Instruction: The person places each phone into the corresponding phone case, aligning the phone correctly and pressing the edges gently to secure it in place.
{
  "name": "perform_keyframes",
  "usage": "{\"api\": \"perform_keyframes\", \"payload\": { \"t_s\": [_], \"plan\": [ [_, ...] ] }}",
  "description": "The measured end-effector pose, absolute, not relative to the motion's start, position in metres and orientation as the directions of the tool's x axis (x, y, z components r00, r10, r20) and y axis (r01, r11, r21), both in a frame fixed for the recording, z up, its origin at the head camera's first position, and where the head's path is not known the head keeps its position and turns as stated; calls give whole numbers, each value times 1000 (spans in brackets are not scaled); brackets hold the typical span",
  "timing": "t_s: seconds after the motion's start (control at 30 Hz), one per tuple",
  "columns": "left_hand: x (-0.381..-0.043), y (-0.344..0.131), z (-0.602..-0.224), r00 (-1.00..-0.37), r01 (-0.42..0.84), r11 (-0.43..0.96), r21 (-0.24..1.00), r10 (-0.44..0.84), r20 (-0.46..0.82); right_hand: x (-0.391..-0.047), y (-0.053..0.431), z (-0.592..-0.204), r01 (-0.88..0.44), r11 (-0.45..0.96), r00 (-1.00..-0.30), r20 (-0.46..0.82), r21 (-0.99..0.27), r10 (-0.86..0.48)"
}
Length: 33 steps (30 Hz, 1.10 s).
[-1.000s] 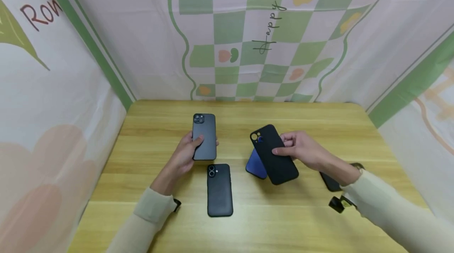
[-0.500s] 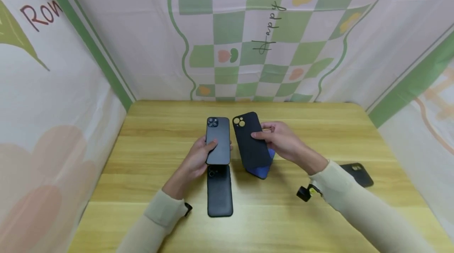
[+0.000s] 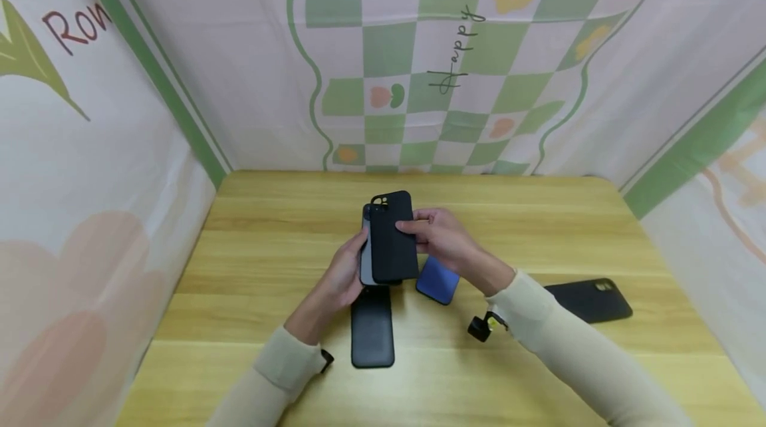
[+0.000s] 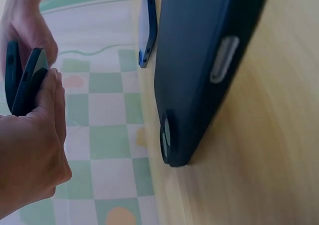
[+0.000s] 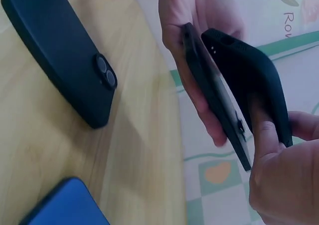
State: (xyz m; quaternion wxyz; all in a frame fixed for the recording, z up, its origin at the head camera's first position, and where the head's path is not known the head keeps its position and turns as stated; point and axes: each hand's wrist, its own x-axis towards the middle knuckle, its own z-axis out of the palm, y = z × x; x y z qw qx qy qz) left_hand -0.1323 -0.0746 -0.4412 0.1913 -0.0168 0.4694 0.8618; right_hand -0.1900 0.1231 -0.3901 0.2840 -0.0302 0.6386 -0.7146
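My left hand [image 3: 343,272] grips a grey phone [image 3: 366,261] by its sides, camera side up. With thumb and fingers, my right hand [image 3: 445,241] pinches a black phone case [image 3: 393,241] by its right edge. The case overlaps most of the phone in the head view. In the right wrist view, the case [image 5: 254,70] is tilted over the phone [image 5: 214,90], with a wedge of space between them. Below the hands, a black phone [image 3: 372,330] with two camera lenses lies on the table, and a blue phone [image 3: 438,279] lies partly under the right hand.
A second black phone case [image 3: 589,300] lies at the right of the wooden table [image 3: 287,207], partly behind the right sleeve [image 3: 538,320]. Patterned cloth [image 3: 389,48] hangs behind the table and along both sides.
The right hand has carried the black case leftward from above the blue phone to over the grey phone. The left hand has brought the grey phone rightward, toward the case.
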Motion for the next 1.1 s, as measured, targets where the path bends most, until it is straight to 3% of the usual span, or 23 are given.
{"api": "perform_keyframes", "payload": {
  "t_s": [0.87, 1.1],
  "plan": [
    [-129, -66, -440, -921, -358, -452, 817, 317, -229, -182, 114, -396, 389, 41, -831, -370, -920, -415],
    [-129, -66, -441, -924, -346, -430, 834, 310, -223, -187, 123, -391, 225, 271, -874, -317, -936, -368]
  ]
}}
